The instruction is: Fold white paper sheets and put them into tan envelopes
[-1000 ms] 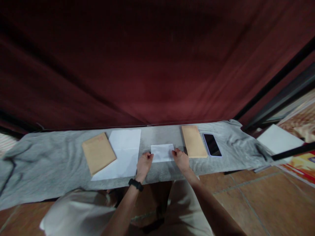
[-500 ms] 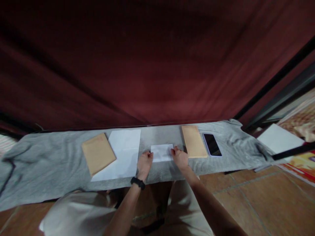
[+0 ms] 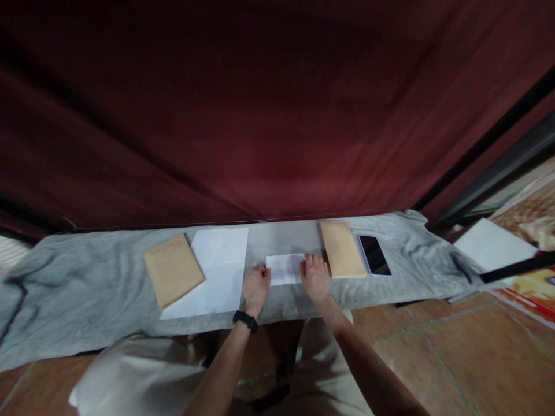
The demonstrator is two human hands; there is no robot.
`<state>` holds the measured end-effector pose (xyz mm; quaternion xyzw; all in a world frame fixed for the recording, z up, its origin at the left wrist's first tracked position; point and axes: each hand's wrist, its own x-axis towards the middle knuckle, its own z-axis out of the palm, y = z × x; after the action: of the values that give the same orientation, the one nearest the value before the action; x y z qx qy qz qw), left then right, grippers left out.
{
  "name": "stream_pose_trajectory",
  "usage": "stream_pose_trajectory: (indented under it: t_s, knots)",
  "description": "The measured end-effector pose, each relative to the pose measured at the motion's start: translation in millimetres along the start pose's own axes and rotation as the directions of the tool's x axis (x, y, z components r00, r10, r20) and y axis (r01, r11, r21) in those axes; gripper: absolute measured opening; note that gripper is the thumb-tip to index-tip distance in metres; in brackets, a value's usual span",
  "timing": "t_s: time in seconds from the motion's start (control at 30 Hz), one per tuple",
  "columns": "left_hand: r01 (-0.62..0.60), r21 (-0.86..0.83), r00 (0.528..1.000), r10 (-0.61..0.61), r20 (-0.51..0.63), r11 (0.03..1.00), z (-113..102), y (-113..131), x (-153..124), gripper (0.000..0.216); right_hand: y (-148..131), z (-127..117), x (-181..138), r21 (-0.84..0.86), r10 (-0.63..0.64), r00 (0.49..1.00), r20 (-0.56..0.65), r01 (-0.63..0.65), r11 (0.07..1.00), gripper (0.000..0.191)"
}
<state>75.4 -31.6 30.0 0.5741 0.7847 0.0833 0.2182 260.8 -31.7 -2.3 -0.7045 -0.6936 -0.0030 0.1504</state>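
White paper (image 3: 284, 270) on grey cloth (image 3: 281, 237)
9 o'clock edge pinched in left hand (image 3: 256, 286), fingers curled; 3 o'clock edge covered by right hand (image 3: 315, 278), fingers loosely extended; cloth's exposed toward 12, envelope (image 3: 343, 252) past 3, contents hidden.

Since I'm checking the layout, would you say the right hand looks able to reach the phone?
Probably yes: only the flat brown envelope lies between the right hand and the phone, whose top is uncovered.
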Motion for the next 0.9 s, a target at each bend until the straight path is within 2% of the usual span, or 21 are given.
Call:
stream_pose_trajectory:
  t_s: [0.13, 0.2, 0.47, 0.73, 0.8, 0.9]
  knots:
    - [-0.012, 0.003, 1.000, 0.012, -0.015, 1.000, 0.9, 0.9, -0.3, 0.030, -13.5, 7.9, -8.6, 0.176, -0.225, 0.973, -0.051, 0.230, 0.957, 0.042]
    - [-0.017, 0.006, 1.000, 0.018, -0.022, 1.000, 0.9, 1.4, -1.2, 0.030, -18.2, 15.3, -13.1, 0.206, -0.269, 0.962, -0.048, 0.273, 0.940, 0.045]
    - [-0.030, 0.055, 0.998, 0.033, -0.053, 0.998, 3.2, 4.6, -6.3, 0.033, -21.4, 33.6, -25.4, 0.122, -0.219, 0.976, 0.007, 0.217, 0.969, 0.050]
    - [-0.018, 0.132, 0.992, 0.034, -0.124, 0.991, 10.6, 6.4, -11.0, 0.033, -24.4, 42.9, -32.5, 0.073, -0.184, 0.978, -0.093, 0.191, 0.979, 0.054]
    - [-0.079, 0.149, 0.975, 0.108, -0.193, 0.986, 15.6, 6.2, -11.7, 0.033, -25.1, 43.4, -33.9, 0.072, -0.178, 0.980, -0.088, 0.184, 0.980, 0.054]
    - [-0.308, 0.174, 0.907, 0.344, -0.243, 0.935, 30.4, 6.2, -11.4, 0.041, -25.3, 40.6, -34.8, 0.068, -0.171, 0.984, -0.051, 0.174, 0.982, 0.053]
